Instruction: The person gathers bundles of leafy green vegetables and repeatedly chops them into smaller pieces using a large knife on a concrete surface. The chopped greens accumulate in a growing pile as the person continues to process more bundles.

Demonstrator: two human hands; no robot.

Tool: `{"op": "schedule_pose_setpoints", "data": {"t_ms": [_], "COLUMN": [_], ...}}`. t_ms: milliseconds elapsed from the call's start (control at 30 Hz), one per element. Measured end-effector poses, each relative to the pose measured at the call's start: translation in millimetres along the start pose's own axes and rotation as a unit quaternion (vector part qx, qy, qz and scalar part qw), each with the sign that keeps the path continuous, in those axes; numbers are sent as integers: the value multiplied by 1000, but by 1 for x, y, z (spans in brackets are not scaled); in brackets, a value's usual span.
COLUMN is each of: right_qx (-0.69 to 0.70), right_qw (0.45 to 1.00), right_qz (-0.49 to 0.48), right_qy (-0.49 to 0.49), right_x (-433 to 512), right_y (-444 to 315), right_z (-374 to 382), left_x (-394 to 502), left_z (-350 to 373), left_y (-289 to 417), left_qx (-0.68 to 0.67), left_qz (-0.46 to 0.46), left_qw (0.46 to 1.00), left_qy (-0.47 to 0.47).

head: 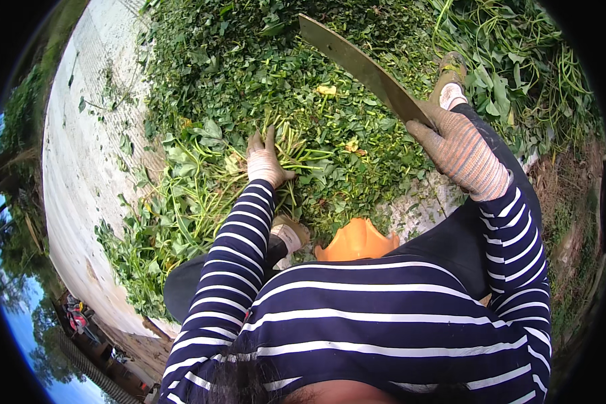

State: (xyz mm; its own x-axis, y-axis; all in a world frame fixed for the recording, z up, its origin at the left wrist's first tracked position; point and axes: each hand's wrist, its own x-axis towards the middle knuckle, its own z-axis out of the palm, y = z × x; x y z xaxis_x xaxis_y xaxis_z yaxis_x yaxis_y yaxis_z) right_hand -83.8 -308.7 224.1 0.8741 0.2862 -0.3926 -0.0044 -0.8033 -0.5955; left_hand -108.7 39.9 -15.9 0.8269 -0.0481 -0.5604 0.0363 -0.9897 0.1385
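My right hand (457, 151), in a striped knitted glove with a coated palm, grips a long, broad knife (366, 68) with its blade raised towards the upper left; the handle is hidden in the hand. To the left my gloved left hand (266, 156) lies on a bundle of leafy green stems (295, 149), fingers spread and pointing up; cut stem ends stick out beside it. Whether its fingers close around any stems cannot be told. Chopped green leaves and stems (222, 81) cover the ground in front of me. Long uncut vines (182, 202) lie left of my left forearm.
An orange plastic stool (358, 240) shows between my legs. My shoes (290, 232) stand among the greens. More long vines (515, 70) are heaped at upper right. Pale concrete (91, 202) extends along the left, and a red motorcycle (78, 318) stands at the far lower left.
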Motion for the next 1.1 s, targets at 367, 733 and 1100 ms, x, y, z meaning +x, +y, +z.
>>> {"op": "schedule_pose_setpoints", "data": {"t_ms": [367, 733, 1100], "right_qx": [73, 60, 34], "right_qw": [997, 998, 999], "right_qz": [-9, 21, -33], "right_qy": [38, -18, -26], "right_x": [-2, 7, -3], "right_y": [29, 26, 16], "right_z": [14, 18, 14], "left_x": [8, 8, 29], "left_z": [-19, -17, -85], "left_y": [0, -18, -119], "left_qx": [75, -137, -475], "left_qz": [-69, -91, -24], "left_qw": [995, 986, 879], "left_qy": [23, 13, 30]}}
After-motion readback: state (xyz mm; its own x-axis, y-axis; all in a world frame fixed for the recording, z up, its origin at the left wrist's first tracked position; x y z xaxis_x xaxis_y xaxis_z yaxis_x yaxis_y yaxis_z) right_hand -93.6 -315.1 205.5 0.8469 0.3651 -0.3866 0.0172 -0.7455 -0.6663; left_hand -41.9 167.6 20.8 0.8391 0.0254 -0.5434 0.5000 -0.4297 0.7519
